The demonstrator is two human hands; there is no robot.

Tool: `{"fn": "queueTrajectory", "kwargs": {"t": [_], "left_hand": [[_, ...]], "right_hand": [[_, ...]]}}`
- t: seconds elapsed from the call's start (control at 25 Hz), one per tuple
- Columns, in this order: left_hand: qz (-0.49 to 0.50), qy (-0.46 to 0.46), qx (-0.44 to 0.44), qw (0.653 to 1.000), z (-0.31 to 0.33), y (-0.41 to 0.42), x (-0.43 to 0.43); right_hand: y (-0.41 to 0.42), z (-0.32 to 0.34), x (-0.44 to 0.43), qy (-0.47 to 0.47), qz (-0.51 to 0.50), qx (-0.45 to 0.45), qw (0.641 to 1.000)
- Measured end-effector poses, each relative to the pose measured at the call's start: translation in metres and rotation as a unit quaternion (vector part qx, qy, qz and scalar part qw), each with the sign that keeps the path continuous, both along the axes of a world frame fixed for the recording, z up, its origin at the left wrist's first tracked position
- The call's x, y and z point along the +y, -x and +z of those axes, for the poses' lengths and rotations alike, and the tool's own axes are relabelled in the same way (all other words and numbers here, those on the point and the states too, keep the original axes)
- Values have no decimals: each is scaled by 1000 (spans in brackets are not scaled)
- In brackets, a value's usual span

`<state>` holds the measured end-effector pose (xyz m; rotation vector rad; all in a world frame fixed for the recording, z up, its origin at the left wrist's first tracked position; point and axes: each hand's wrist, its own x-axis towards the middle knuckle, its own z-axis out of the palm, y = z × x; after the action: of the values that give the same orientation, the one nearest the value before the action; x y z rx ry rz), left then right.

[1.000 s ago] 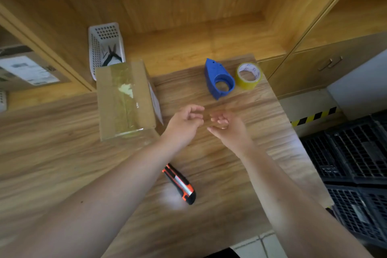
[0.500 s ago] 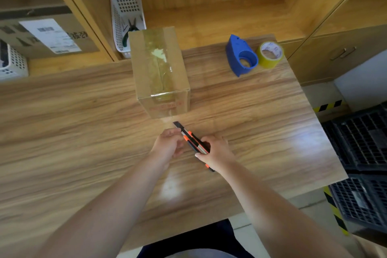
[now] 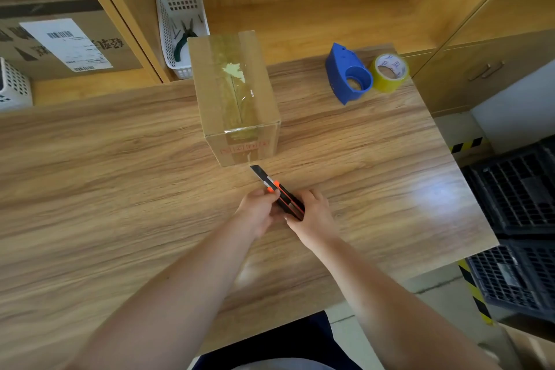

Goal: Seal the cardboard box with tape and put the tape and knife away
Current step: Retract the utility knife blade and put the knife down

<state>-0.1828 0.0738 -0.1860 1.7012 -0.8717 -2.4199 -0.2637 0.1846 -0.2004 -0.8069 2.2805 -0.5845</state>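
A cardboard box [image 3: 234, 93] stands on the wooden table [image 3: 120, 177], with a strip of clear tape along its top seam and down its near face. Just in front of it I hold an orange and black utility knife [image 3: 277, 192] in both hands, its tip pointing at the box's lower front edge. My right hand [image 3: 312, 213] grips the handle. My left hand [image 3: 259, 209] pinches the knife near its orange slider. A blue tape dispenser [image 3: 347, 75] and a yellow tape roll [image 3: 390, 72] sit side by side at the table's far right.
A white perforated basket [image 3: 175, 3] with pliers stands on the shelf behind the box. A larger labelled carton [image 3: 60, 42] and another white basket [image 3: 12, 87] sit on the left shelf. Black plastic crates [image 3: 516, 204] are stacked on the floor at the right.
One second ago both hands were empty and the knife lay on the table. My hands have since picked it up and now hold it in front of the box.
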Motion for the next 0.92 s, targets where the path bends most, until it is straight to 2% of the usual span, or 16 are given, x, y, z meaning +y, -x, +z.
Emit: {"fn": "queueTrajectory", "kwargs": {"t": [0.12, 0.2, 0.28, 0.36, 0.52, 0.68, 0.92], "left_hand": [[-28, 4, 25, 999, 4, 1, -1], [-53, -1, 56, 997, 8, 1, -1], [-85, 1, 76, 993, 12, 3, 1], [-93, -2, 84, 992, 16, 6, 3], [-75, -5, 81, 994, 17, 11, 3], [-65, -2, 54, 996, 17, 18, -2], [-36, 23, 8, 999, 17, 33, -2]], "right_hand": [[3, 2, 3, 54, -106, -94, 988], [11, 9, -1, 40, -192, -229, 953], [17, 22, -4, 2, -222, -352, 909], [19, 28, -5, -9, -224, -372, 901], [20, 25, -4, 46, -238, -349, 905], [24, 24, -3, 63, -214, -377, 899], [53, 23, 13, 104, -133, -520, 837]]}}
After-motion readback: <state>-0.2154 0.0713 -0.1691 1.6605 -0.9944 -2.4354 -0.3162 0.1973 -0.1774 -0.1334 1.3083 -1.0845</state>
